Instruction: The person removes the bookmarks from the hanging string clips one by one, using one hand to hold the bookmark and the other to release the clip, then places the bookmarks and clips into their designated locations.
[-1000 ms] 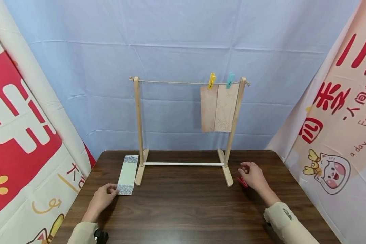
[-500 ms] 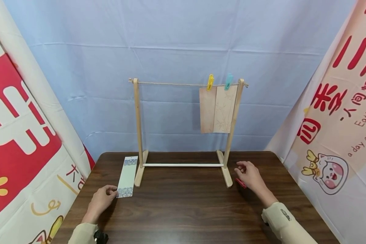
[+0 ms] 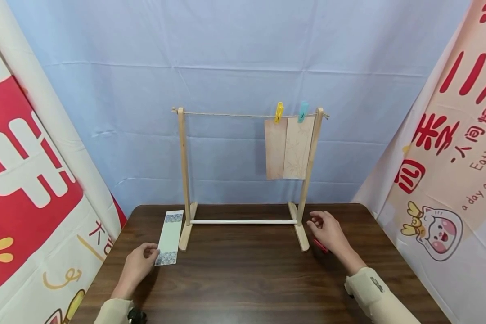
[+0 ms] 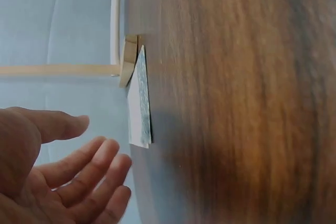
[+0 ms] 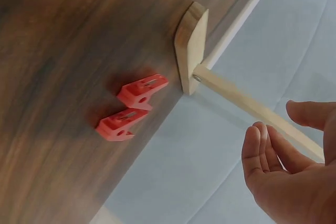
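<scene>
A pale green bookmark (image 3: 169, 236) with blue patterned ends lies flat on the table, left of a wooden rack. By its lower left corner is my left hand (image 3: 137, 266), fingers loosely bent; the left wrist view has a gap between thumb and fingers with nothing in it. My right hand (image 3: 329, 231) hovers beyond the rack's right foot, relaxed and holding nothing. Beneath it, two red clothespins (image 5: 135, 91) lie side by side on the table, partly covered by the hand in the head view.
The wooden rack (image 3: 184, 166) carries a string (image 3: 227, 114) between its posts. Two beige bookmarks (image 3: 276, 150) hang at its right end under a yellow clothespin (image 3: 279, 112) and a teal clothespin (image 3: 303, 111). Blue cloth (image 3: 235, 54) stands behind the dark table (image 3: 243, 279).
The right hand has shifted slightly left, above the red clothespins. The left hand stays by the bookmark's corner with barely any movement. The head view has tilted a little.
</scene>
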`<state>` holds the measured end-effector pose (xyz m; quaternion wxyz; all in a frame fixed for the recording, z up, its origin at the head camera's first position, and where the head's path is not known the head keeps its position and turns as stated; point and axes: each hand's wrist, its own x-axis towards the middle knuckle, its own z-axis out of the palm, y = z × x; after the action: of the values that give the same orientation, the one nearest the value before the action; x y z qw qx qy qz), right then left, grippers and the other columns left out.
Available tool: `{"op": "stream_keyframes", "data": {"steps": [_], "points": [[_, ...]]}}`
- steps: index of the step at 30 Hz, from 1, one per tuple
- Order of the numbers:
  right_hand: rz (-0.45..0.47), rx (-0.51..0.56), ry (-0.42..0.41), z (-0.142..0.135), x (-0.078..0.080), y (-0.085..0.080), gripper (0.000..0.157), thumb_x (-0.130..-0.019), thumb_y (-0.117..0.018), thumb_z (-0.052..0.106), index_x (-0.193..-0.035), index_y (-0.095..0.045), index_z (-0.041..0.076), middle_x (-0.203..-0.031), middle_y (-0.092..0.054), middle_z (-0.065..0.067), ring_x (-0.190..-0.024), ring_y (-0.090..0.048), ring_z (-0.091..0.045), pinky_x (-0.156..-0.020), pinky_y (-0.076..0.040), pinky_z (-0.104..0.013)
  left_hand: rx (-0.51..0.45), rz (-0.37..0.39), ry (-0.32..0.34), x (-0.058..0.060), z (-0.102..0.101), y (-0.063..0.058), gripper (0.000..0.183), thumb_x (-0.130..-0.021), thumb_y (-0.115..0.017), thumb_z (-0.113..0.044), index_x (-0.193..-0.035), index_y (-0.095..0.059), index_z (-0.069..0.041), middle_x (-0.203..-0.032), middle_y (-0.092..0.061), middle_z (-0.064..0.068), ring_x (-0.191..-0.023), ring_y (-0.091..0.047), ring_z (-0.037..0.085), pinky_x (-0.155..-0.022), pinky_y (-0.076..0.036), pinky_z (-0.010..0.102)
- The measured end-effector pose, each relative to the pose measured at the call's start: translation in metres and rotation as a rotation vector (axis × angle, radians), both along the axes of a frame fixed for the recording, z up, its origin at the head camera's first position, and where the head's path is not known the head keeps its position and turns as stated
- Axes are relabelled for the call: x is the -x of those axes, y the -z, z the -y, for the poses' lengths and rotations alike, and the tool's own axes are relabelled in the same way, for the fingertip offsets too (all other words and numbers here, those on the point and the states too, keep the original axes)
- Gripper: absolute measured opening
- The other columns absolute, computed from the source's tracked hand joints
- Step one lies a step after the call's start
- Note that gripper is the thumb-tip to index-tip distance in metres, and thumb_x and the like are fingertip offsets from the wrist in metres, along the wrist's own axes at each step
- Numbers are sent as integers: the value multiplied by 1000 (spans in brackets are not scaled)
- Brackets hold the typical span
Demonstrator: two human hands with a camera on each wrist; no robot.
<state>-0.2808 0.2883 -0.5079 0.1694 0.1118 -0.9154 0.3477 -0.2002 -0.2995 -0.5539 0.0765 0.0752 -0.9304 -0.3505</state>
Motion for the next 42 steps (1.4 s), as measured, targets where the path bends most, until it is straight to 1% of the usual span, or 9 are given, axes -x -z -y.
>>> {"op": "stream_keyframes", "data": {"steps": [2,7,14,18,24,28,32,35,42], "points": [[-9,3,-3,2,0,-1,29,-100,-75,5,-124,-70,-9,-102,-68,-18,-87,-66,-26,-75,-55,-31,-13,-14,9,0,-3,-1,30,-105,-70,-19,-124,-71,4,-106,-75,13,-94,-70,27,-80,-55,43],[-36,11,-8,6,-1,-4,28,-98,-76,3,-123,-71,-8,-100,-67,-15,-86,-67,-26,-75,-57,-35,-39,-37,22,0,-11,-4,30,-106,-70,-18,-128,-71,3,-111,-76,16,-100,-71,31,-81,-57,45],[-59,25,-14,12,-1,-10,27,-99,-76,3,-124,-71,-7,-100,-68,-14,-85,-66,-23,-73,-56,-30,-59,-45,47,2,-17,-6,34,-107,-70,-20,-134,-70,0,-120,-76,16,-112,-71,34,-94,-58,53],[-66,36,-25,14,-1,-14,28,-98,-76,2,-124,-71,-8,-101,-68,-15,-84,-66,-22,-72,-56,-28,-68,-77,62,3,-22,-8,36,-107,-70,-21,-135,-69,1,-123,-76,17,-116,-70,35,-99,-55,57],[-94,35,-38,18,-1,-20,28,-99,-75,3,-124,-71,-9,-99,-68,-14,-85,-66,-23,-73,-56,-30,-83,-118,84,5,-30,-11,35,-107,-70,-20,-134,-69,1,-122,-76,18,-116,-71,36,-100,-55,57],[-89,35,-48,20,0,-24,28,-99,-75,2,-125,-71,-9,-101,-68,-14,-89,-66,-25,-76,-57,-33,-99,-131,90,5,-36,-14,35,-106,-71,-19,-135,-69,1,-126,-75,19,-117,-71,36,-102,-56,56],[-75,21,-52,22,1,-28,30,-101,-74,2,-128,-70,-8,-103,-68,-14,-91,-65,-24,-78,-57,-33,-114,-146,109,5,-41,-19,37,-106,-71,-19,-137,-68,1,-131,-73,20,-119,-71,37,-103,-55,56],[-83,21,-61,24,1,-32,30,-100,-73,2,-128,-70,-8,-103,-68,-14,-92,-65,-25,-78,-56,-34,-114,-157,118,6,-45,-22,37,-106,-71,-19,-138,-68,-1,-132,-73,18,-120,-71,36,-102,-56,56],[-124,22,-75,29,2,-39,29,-98,-75,-2,-126,-70,-7,-102,-68,-15,-90,-66,-26,-78,-57,-35,-116,-154,138,11,-53,-26,40,-106,-72,-22,-140,-67,-1,-134,-73,18,-123,-69,36,-105,-53,56]]}}
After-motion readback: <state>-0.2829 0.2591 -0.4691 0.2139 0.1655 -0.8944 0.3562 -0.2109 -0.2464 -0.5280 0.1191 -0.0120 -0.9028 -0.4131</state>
